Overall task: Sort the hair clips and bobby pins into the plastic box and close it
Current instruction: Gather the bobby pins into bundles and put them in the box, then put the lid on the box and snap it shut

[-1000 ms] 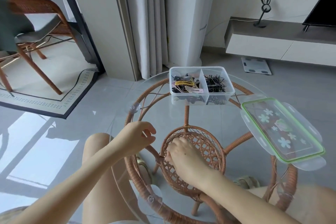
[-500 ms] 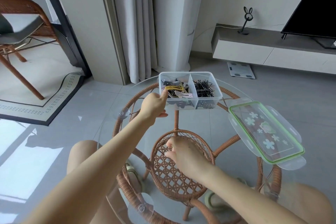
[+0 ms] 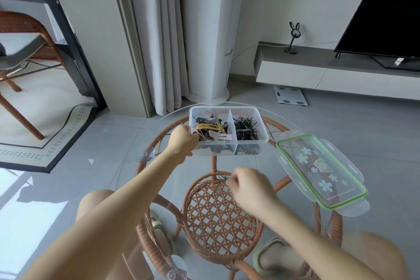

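A clear plastic box (image 3: 261, 141) stands open at the far side of the round glass table (image 3: 256, 163). Its left compartment holds coloured hair clips (image 3: 210, 128); its right one holds black bobby pins (image 3: 246, 129). The green-rimmed lid (image 3: 318, 170) with flower prints lies flat to the right of the box. My left hand (image 3: 181, 143) is at the box's left front corner, fingertips reaching over the wall into the clip compartment; what they hold is hidden. Nearer to me, my right hand (image 3: 250, 188) hovers over the table's middle, fingers pinched on a thin bobby pin.
The table is glass on a rattan frame with a woven lower shelf (image 3: 218, 218); my knees are under it. A curtain (image 3: 156, 36), a white column, a TV bench (image 3: 318, 70) and a scale on the floor lie beyond. A rattan chair (image 3: 20, 36) stands far left.
My left hand has travelled from the near table edge up to the box's left compartment. My right hand has lifted off the glass with its fingers pinched. The camera tilted upward.
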The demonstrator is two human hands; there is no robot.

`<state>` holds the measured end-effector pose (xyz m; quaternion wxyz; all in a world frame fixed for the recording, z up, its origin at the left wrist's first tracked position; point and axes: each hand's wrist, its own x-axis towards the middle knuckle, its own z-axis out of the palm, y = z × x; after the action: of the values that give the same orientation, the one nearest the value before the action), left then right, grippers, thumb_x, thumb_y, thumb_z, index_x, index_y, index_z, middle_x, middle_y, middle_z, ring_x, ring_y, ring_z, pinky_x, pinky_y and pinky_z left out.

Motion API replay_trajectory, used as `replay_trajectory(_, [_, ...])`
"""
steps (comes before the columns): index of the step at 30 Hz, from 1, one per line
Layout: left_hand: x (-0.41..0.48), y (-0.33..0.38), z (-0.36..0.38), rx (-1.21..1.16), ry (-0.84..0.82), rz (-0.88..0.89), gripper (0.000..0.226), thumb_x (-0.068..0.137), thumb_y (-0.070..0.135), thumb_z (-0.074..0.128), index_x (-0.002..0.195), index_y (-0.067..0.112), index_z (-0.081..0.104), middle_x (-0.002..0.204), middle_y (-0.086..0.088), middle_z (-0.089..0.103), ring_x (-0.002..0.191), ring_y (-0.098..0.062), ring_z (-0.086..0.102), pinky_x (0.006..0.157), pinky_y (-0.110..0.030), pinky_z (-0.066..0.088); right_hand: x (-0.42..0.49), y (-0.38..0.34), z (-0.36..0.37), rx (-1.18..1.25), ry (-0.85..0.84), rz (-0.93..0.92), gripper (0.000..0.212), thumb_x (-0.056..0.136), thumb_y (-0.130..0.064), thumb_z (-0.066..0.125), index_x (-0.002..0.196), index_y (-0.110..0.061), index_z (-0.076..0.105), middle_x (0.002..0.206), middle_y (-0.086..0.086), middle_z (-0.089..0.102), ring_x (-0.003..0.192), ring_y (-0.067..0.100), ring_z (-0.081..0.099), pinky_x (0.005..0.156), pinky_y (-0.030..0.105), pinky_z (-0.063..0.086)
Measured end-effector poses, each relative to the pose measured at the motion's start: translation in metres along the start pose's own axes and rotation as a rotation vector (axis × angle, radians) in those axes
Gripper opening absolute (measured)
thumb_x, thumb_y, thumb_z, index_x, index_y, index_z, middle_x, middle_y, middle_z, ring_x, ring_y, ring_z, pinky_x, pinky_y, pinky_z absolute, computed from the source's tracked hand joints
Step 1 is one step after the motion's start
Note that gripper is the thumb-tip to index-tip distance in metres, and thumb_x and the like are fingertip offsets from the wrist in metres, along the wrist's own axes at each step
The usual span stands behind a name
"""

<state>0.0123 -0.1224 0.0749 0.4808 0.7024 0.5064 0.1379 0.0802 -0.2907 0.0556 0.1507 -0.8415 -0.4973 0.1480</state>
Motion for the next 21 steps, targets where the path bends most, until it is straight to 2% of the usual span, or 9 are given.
replay_trajectory(2, [-0.012,-0.006,-0.005,0.023,-0.039,0.002,0.032,0.086,0.007,0.043,0.115,0.003,0.056,0.106,-0.014,0.063,0.089,-0.030,0.064,0.076,-0.046,0.059,0.009,0.013,-0.023,0.016,0.124,0.050,0.023,0.093,-0.021,0.046,0.081,-0.007,0.060,0.070,0.000,0.061,0.053,0.008,0.050,0.047,0.013,0.036])
replay_trajectory(5, [-0.032,-0.018,-0.010,0.088,-0.077,-0.008,0.034,0.085,0.003,0.046,0.119,0.003,0.048,0.104,-0.010,0.056,0.078,-0.022,0.060,0.070,-0.041,0.060,0.029,0.028,-0.046,0.015,0.327,0.159,0.032,0.087,-0.018,0.049,0.059,-0.004,0.056,0.053,0.003,0.050,0.045,0.018,0.040,0.045,0.024,0.037])
replay_trajectory(9, [-0.054,-0.032,-0.016,0.195,-0.145,-0.011,0.026,0.085,0.003,0.050,0.110,0.006,0.046,0.106,-0.013,0.054,0.087,-0.028,0.064,0.074,-0.043,0.059,0.043,0.031,-0.044,-0.083,0.274,0.152,0.044,0.085,-0.026,0.049,0.046,-0.016,0.034,0.043,-0.001,0.030,0.041,0.019,0.031,0.043,0.022,0.027])
replay_trajectory(11, [-0.057,-0.038,-0.018,0.226,-0.159,0.000,0.032,0.086,0.005,0.052,0.117,0.005,0.045,0.109,-0.013,0.053,0.087,-0.027,0.064,0.074,-0.042,0.060,0.039,0.033,-0.041,-0.089,0.292,0.110,0.047,0.089,-0.036,0.047,0.048,-0.015,0.039,0.043,-0.002,0.033,0.041,0.018,0.034,0.043,0.022,0.027])
replay_trajectory(15, [-0.059,-0.042,-0.021,0.294,-0.151,0.042,0.040,0.090,0.013,0.050,0.128,0.011,0.042,0.114,-0.011,0.058,0.091,-0.023,0.063,0.073,-0.030,0.059,0.018,0.070,-0.046,-0.153,0.670,0.195,0.031,0.090,-0.028,0.049,0.066,-0.011,0.059,0.061,0.005,0.060,0.056,0.024,0.054,0.046,0.021,0.023])
replay_trajectory(16, [-0.058,-0.041,-0.020,0.345,-0.145,0.066,0.042,0.090,0.015,0.050,0.131,0.012,0.040,0.118,-0.011,0.059,0.090,-0.022,0.061,0.066,-0.021,0.058,0.011,0.085,-0.045,-0.183,0.666,0.251,0.025,0.088,-0.032,0.053,0.080,-0.011,0.065,0.078,0.009,0.067,0.071,0.029,0.060,0.050,0.023,0.030])
replay_trajectory(18, [-0.057,-0.040,-0.019,0.429,-0.098,0.116,0.047,0.091,0.019,0.050,0.136,0.014,0.037,0.129,-0.011,0.056,0.094,-0.021,0.059,0.056,-0.013,0.049,-0.001,0.117,-0.035,-0.302,0.411,0.404,0.044,0.083,-0.047,0.057,0.112,-0.014,0.062,0.112,0.010,0.064,0.099,0.033,0.058,0.071,0.033,0.044])
replay_trajectory(20, [-0.053,-0.039,-0.018,0.463,-0.015,0.162,0.050,0.090,0.021,0.050,0.138,0.015,0.034,0.135,-0.011,0.052,0.108,-0.024,0.058,0.072,-0.023,0.050,-0.012,0.135,-0.024,-0.379,0.247,0.442,0.051,0.081,-0.051,0.059,0.114,-0.012,0.061,0.121,0.012,0.060,0.106,0.033,0.056,0.082,0.036,0.046])
replay_trajectory(21, [-0.051,-0.039,-0.017,0.456,0.026,0.188,0.051,0.090,0.022,0.051,0.138,0.015,0.035,0.136,-0.011,0.052,0.114,-0.025,0.056,0.082,-0.029,0.050,-0.016,0.138,-0.019,-0.400,0.224,0.413,0.043,0.080,-0.044,0.064,0.102,-0.008,0.067,0.110,0.014,0.066,0.097,0.033,0.061,0.077,0.037,0.050])
